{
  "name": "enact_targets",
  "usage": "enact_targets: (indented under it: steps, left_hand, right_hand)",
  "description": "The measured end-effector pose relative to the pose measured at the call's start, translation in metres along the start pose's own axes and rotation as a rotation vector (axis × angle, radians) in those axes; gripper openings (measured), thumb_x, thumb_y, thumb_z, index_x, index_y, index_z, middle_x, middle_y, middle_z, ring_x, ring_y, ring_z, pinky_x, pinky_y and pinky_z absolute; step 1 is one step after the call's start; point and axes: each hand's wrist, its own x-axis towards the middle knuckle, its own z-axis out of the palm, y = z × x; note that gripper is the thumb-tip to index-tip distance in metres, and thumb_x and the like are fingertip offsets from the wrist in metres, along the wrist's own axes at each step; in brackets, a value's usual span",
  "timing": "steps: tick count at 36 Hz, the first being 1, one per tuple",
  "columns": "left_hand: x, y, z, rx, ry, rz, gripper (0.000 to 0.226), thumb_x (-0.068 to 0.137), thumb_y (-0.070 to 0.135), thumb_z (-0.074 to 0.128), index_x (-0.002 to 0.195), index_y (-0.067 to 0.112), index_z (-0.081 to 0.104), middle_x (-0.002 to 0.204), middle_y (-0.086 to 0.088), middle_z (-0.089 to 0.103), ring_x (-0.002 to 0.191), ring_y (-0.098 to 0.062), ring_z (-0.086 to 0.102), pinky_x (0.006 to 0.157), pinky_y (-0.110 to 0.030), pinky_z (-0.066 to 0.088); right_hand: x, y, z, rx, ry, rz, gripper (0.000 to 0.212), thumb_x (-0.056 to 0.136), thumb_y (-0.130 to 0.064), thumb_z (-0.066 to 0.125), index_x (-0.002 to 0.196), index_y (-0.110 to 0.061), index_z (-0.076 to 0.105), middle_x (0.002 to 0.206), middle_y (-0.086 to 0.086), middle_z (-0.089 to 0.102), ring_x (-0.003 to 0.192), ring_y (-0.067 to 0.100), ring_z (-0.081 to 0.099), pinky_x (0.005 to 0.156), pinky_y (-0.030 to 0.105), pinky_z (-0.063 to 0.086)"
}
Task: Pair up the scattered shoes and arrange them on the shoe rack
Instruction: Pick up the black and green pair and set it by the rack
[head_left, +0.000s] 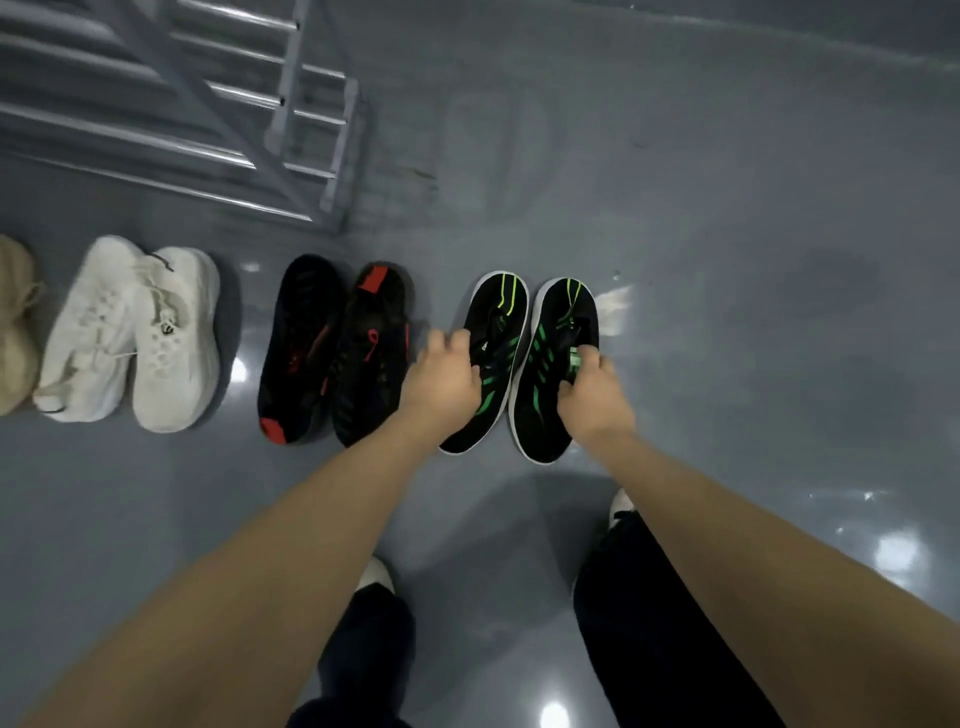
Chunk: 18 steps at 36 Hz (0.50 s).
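Head view, single: worn camera, wide-angle, looking steeply down and forward over both forearms to the grey floor (727, 234); shoe rack (291, 104) at upper left, wearer's own feet at bottom edge. No second view.

Bare forearms (249, 561) and hands, no sleeves showing; dark trousers (660, 623) over white-toed shoes (375, 571) below.

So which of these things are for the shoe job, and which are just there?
For the job:
- green-striped black shoes, one gripped by the left hand, one by the right hand
- red-and-black pair
- white pair
- beige shoe at the edge
- metal shoe rack

Just there:
- shiny grey floor
- the person's own feet
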Motion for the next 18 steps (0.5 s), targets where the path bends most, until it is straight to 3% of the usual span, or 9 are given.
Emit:
enact_targets:
  steps: [7, 12, 14, 18]
  left_hand:
    - [-0.077, 0.006, -0.087, 0.089, 0.058, 0.047, 0.039, 0.098, 0.023, 0.041, 0.133, 0.008, 0.038, 0.130, -0.013, 0.039, 0.112, -0.035, 0.050, 0.089, -0.041, 0.040]
    - [-0.136, 0.005, -0.157, 0.093, 0.124, 0.070, 0.037, 0.098, 0.023, 0.041, 0.132, 0.008, 0.039, 0.129, -0.013, 0.042, 0.110, -0.034, 0.052, 0.087, -0.042, 0.041]
    - [-0.162, 0.002, -0.186, 0.050, 0.152, 0.062, 0.038, 0.098, 0.023, 0.040, 0.133, 0.008, 0.039, 0.131, -0.012, 0.042, 0.111, -0.034, 0.052, 0.088, -0.042, 0.042]
    - [-0.214, -0.009, -0.232, -0.108, 0.195, 0.025, 0.034, 0.098, 0.025, 0.041, 0.129, 0.011, 0.044, 0.128, -0.009, 0.047, 0.111, -0.032, 0.053, 0.092, -0.043, 0.044]
  right_hand:
    - [-0.077, -0.050, -0.061, -0.079, 0.002, -0.082, 0.032, 0.095, -0.011, 0.040, 0.126, -0.006, 0.043, 0.131, 0.013, 0.044, 0.108, 0.036, 0.052, 0.081, 0.036, 0.042]
    - [-0.136, -0.100, -0.101, 0.000, 0.021, -0.111, 0.033, 0.093, -0.011, 0.038, 0.126, -0.011, 0.046, 0.127, 0.011, 0.049, 0.109, 0.033, 0.053, 0.086, 0.040, 0.046]
    - [-0.161, -0.121, -0.113, 0.107, 0.032, -0.112, 0.034, 0.091, -0.009, 0.038, 0.124, -0.012, 0.050, 0.118, 0.011, 0.056, 0.100, 0.030, 0.056, 0.084, 0.038, 0.048]
    - [-0.211, -0.163, -0.134, 0.256, 0.049, -0.155, 0.030, 0.091, -0.004, 0.039, 0.114, -0.007, 0.056, 0.075, 0.000, 0.057, 0.066, 0.014, 0.050, 0.057, 0.020, 0.037]
